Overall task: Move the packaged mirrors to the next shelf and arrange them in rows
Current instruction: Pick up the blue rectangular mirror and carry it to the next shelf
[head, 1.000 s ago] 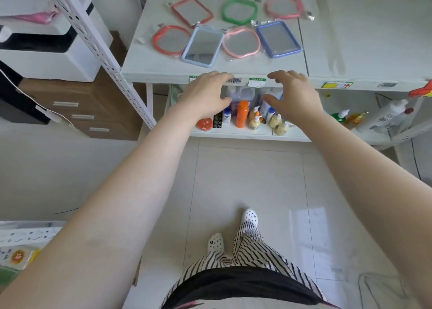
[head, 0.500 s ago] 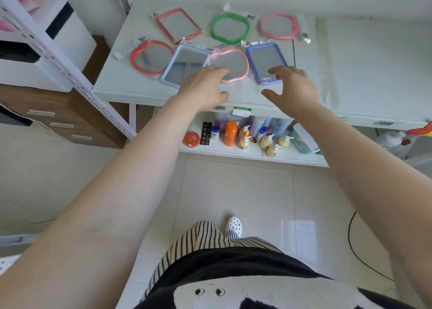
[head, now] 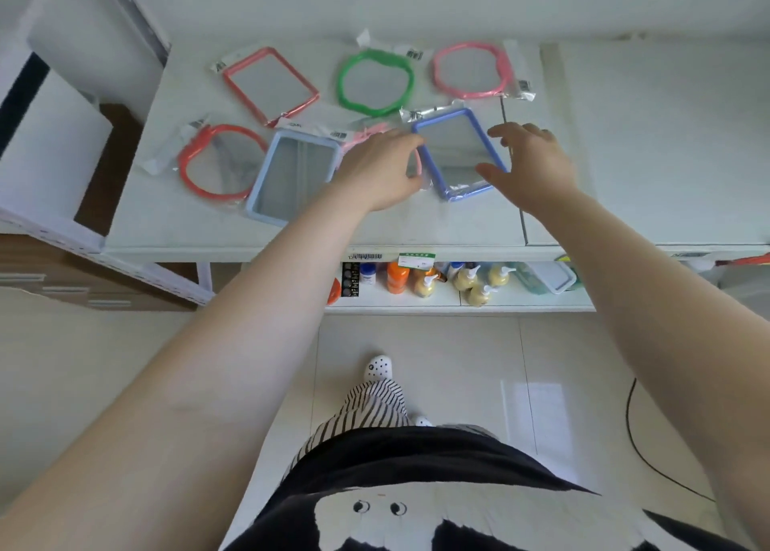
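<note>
Seven packaged mirrors lie flat on the shelf (head: 175, 234), all taken here relative to the blue mirror (head: 458, 152); it sits at the right end of the front row, close to the seam where the next shelf (head: 646, 154) begins, so it is probably the natural first piece to carry across.

The left hand (head: 379, 171) is at the blue mirror's left edge, fingers curled loosely and apart, the tips at or just over the frame; whether they touch it I cannot tell; the hand covers most of a pink mirror (head: 371, 131) lying just left of the blue one. The right hand (head: 531, 165) hovers over the blue mirror's right edge, fingers spread and bent, thumb reaching in toward the near corner; nothing is pinched yet. Two hands bracketing one frame suggests a lift by both sides, likely because the loose plastic wrap is slippery and the glass should stay level.

Left of the blue mirror, past the pink one, sit a pale mirror (head: 291, 175) and then a red ring (head: 221, 163); behind it, in the back row, lie a green ring (head: 375, 81), a pink ring (head: 468, 69) and a red frame (head: 271, 84).

The next shelf, right of the blue mirror, shows no mirrors; by that the move looks barely begun.
</note>
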A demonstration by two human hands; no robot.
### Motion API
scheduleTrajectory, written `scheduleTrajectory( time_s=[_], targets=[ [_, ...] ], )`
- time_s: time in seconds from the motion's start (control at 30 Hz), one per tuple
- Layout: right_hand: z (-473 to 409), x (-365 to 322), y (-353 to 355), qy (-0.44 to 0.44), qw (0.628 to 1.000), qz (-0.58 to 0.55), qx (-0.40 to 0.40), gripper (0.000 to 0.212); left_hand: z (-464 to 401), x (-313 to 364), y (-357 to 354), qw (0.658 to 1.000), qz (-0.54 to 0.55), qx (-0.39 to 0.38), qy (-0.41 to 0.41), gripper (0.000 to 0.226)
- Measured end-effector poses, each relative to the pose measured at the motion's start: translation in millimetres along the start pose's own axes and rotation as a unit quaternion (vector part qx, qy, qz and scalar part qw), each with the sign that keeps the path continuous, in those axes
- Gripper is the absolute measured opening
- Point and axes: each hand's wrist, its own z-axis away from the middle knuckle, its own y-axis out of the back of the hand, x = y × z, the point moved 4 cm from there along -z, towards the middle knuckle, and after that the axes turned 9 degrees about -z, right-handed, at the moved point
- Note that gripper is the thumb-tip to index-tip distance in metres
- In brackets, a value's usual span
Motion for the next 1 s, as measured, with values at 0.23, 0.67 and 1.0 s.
scheduleTrajectory(
  time_s=[0.23, 0.67, 1.0],
  targets=[
    [-39.1, 26.8, -11.2, -0.060, 0.998, -0.009, -0.004, 0.053, -45.9, 2.8, -25.4, 0.998, 0.044, -0.022, 0.050, 0.034],
    [-96.3, 85.6, -67.5, -0.167, 0.979, -0.106, -0.043, 0.044, -85.4, 16.5, -104.1, 0.924, 0.226, -0.027, 0.308, 0.040],
    [-99.1, 101.6, -72.9, -0.219, 0.967, -0.118, -0.060, 0.032, -93.8, 50.1, -119.0, 0.879, 0.212, -0.060, 0.423, 0.047]
  ],
)
